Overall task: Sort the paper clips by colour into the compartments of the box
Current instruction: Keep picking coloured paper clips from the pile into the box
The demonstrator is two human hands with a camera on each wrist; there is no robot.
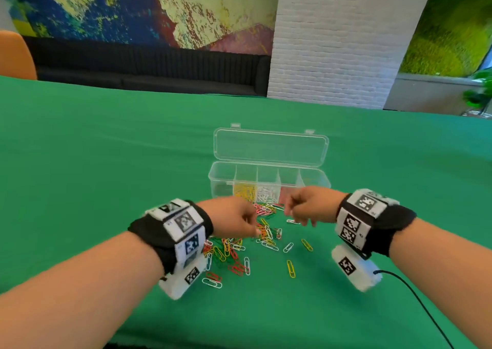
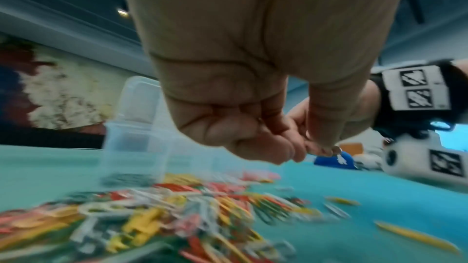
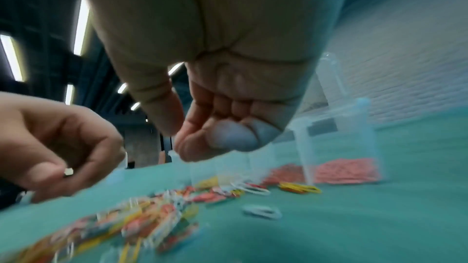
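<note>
A clear compartment box (image 1: 269, 181) stands on the green table with its lid (image 1: 270, 146) folded back. Its compartments hold dark green, yellow, white and pinkish clips. In front of it lies a loose pile of mixed paper clips (image 1: 239, 250), blurred in the left wrist view (image 2: 177, 207). My left hand (image 1: 250, 227) hovers over the pile with fingers curled. In the right wrist view its thumb and forefinger pinch a small white paper clip (image 3: 67, 171). My right hand (image 1: 288, 211) hangs just in front of the box, fingers curled into the palm (image 3: 228, 135). No clip shows in it.
Stray clips lie apart from the pile, among them a yellow one (image 1: 291, 269) and a white one (image 3: 262, 211). A black cable (image 1: 415, 295) trails off my right wrist unit. An orange chair back (image 1: 16, 56) stands beyond the table's far left edge.
</note>
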